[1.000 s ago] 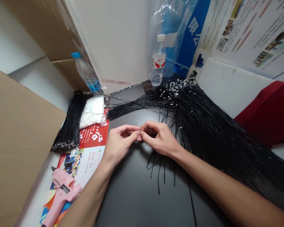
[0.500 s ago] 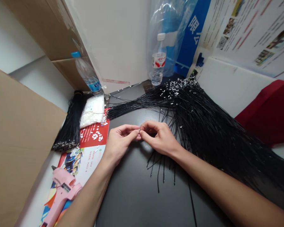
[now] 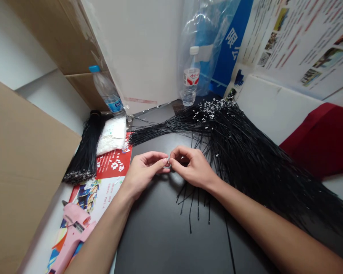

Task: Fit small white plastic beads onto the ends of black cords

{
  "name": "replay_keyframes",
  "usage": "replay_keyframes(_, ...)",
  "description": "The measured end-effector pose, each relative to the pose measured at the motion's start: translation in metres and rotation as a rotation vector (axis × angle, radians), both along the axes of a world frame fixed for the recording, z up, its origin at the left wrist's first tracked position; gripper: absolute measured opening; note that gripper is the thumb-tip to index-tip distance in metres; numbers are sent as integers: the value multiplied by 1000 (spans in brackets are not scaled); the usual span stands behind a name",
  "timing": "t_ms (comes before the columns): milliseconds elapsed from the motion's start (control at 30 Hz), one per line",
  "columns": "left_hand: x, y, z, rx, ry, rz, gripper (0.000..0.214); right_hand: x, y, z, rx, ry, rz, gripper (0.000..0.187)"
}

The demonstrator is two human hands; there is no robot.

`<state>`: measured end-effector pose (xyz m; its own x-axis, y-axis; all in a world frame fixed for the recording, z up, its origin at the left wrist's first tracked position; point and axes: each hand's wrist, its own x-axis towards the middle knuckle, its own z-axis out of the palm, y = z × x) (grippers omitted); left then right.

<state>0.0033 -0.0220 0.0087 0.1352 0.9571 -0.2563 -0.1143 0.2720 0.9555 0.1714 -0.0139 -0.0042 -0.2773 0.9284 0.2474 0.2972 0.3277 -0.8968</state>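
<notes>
Centrally, above a dark tabletop [image 3: 154, 236], both hands were found at work with their fingertips meeting. The left hand [image 3: 144, 169] pinched a small pale piece [image 3: 168, 161] between thumb and forefinger. The right hand [image 3: 193, 167] had its thumb and forefinger drawn together on the same piece from the other side. Whether a cord also lay within either grip could not be told, the spot being too small and partly covered by the fingers.

To the right of the hands lay a large heap of black cords [image 3: 246, 163], its far end bearing many small white tips [image 3: 214, 108]. Several loose cord ends [image 3: 198, 205] stuck out below the right hand onto the tabletop. A narrower bundle of black cords [image 3: 165, 127] ran leftward from the heap, beyond the hands, toward a clear bag of white pieces [image 3: 112, 134]. Loose white pieces [image 3: 117, 165] were noted on the red part of a printed sheet [image 3: 107, 190], left of the left hand. Near the left forearm lay a pink glue gun [image 3: 74, 224]. Two plastic bottles stood at the back, one blue-capped [image 3: 107, 91], one white-capped [image 3: 191, 78].
</notes>
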Motion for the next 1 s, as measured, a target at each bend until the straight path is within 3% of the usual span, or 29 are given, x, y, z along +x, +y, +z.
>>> replay_keyframes(267,-1,1,-1,-8,33,21,26,2,1,0,-42,5,18,11)
replay_keyframes(500,-1,2,-2,18,80,37,25,5,4,5,-190,25,89,11)
replay_keyframes(767,-7,3,2,123,156,90,20,22,11,16,-167,-159,-10,21)
replay_keyframes(1000,-7,2,4,235,215,71,17,16,7,19,-168,-129,70,23)
